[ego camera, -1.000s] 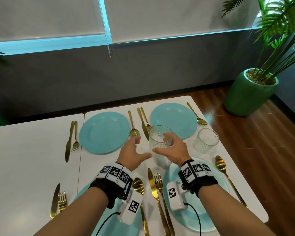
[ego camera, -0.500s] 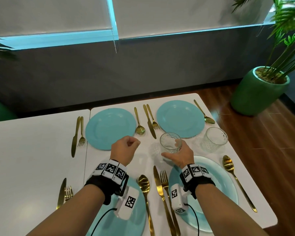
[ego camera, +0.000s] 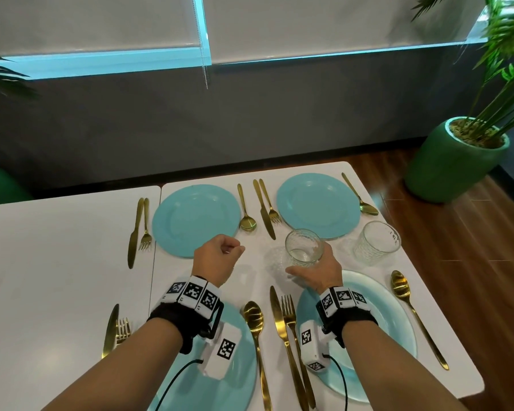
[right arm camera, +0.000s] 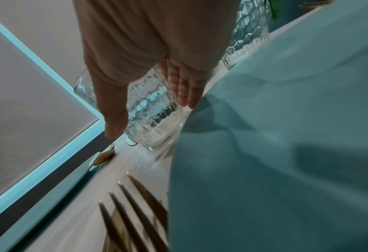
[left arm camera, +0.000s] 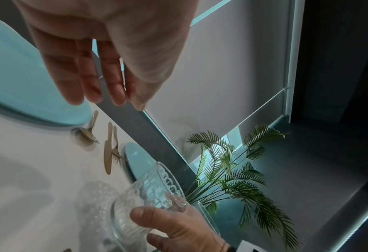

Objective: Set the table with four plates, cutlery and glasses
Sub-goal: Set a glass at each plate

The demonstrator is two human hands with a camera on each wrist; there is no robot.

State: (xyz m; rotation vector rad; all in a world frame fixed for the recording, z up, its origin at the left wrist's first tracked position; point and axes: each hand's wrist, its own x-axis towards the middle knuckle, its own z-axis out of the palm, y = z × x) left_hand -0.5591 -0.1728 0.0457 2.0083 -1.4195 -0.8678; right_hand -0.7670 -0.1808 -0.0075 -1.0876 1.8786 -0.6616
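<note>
On the white worktop (ego camera: 57,262), the left hand (ego camera: 217,259), which a second ago reached open toward the clear patterned drinking glass (ego camera: 304,247), has pulled back and now hovers loosely curled, holding nothing, at the near turquoise plate's (ego camera: 238,378) 12 o'clock. The right hand (ego camera: 318,272) alone wraps its grip round that glass, now lowered at the 11 o'clock edge of the pale glass plate (ego camera: 392,321). A second identical tumbler (ego camera: 376,243) stands at 1 o'clock. Judging so, this setting's glass is nearly placed.
</note>
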